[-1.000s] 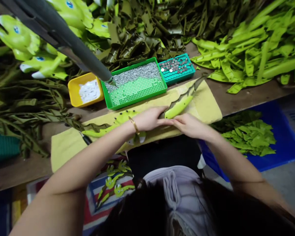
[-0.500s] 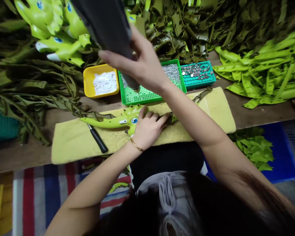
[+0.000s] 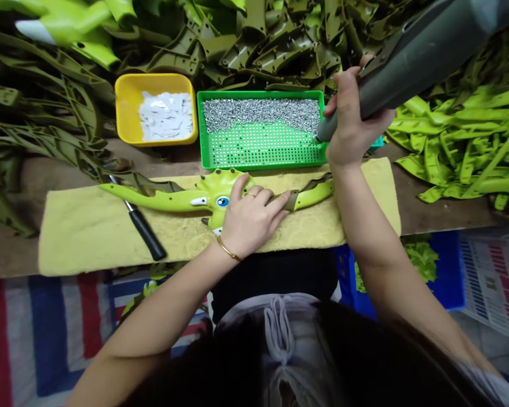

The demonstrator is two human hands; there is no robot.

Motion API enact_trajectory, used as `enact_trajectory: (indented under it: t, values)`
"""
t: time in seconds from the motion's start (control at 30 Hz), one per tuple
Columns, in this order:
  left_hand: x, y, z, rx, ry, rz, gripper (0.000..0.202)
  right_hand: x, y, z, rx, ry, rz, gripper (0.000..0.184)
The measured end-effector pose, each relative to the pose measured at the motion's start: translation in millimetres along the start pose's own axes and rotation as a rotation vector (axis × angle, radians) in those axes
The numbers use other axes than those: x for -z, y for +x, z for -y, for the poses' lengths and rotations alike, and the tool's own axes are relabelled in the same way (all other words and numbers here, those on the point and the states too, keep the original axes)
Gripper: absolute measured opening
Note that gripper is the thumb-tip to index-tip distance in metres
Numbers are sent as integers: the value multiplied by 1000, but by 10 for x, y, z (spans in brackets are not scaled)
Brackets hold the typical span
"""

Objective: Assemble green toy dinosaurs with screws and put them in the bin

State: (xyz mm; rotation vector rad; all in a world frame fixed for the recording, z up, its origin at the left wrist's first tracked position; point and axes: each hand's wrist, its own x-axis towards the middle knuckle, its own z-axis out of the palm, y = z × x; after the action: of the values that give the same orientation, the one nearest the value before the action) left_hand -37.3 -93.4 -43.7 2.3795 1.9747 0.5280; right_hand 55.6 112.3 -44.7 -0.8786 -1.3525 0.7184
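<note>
My left hand (image 3: pixel 253 216) presses down on a lime-green plastic toy (image 3: pixel 182 198) with a blue eye and a long pointed snout, which lies on a yellow cloth (image 3: pixel 85 232). Its fingers are spread flat over the toy's middle. My right hand (image 3: pixel 353 125) is wrapped round a grey electric screwdriver (image 3: pixel 411 53) that hangs down from the upper right. The tool's tip rests at the right edge of a green tray (image 3: pixel 261 150) holding a heap of small silver screws (image 3: pixel 258 110).
A yellow tub (image 3: pixel 127 93) of white bits stands left of the green tray. A black-handled tool (image 3: pixel 142 229) lies on the cloth. Piles of dark olive parts (image 3: pixel 258 39) and bright green parts (image 3: pixel 458 147) crowd the bench. A blue crate (image 3: pixel 445 277) sits below right.
My right hand left the toy, took hold of the hanging screwdriver and swung it to the right side of the screw tray. My left hand stayed on the toy.
</note>
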Motion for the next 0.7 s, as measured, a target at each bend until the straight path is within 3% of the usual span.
enact_trajectory:
  t: [0.13, 0.23, 0.4, 0.53, 0.7]
  values:
    - [10, 0, 1, -2, -17, 8, 32, 8, -34, -108, -10, -130, 65, 51]
    - [21, 4, 1, 11, -48, 15, 31, -10, -84, -69, -48, -222, 87, 42]
    - [20, -2, 6, 8, -22, 10, 32, -19, -46, 187, -27, -55, -20, 33]
    - [16, 1, 13, -11, 11, 4, 33, 294, -24, 506, 144, 84, -90, 26]
    - [11, 19, 15, 14, -20, 26, 32, 844, -323, 666, 163, 4, -14, 25]
